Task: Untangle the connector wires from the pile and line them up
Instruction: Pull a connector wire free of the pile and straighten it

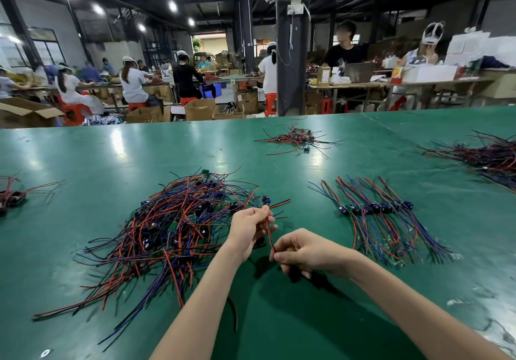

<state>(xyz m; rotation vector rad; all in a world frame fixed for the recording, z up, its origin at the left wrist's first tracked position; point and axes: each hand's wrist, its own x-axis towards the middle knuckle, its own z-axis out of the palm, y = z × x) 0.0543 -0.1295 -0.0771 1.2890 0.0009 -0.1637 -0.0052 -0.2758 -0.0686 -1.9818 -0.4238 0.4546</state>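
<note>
Between the pile (173, 228) and the lined-up row (377, 209) on the counter (111, 158), left grip (248, 228) pinches a red-black wire (270, 234) high; right grip (304, 250) pinches it lower.

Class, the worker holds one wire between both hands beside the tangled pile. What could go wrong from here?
1. The red wire, pinched by the left hand and right hand, sits close to the tangled pile; pulling may snag and drag neighbours.
2. Setting it down carelessly could disturb the lined-up row.
</note>
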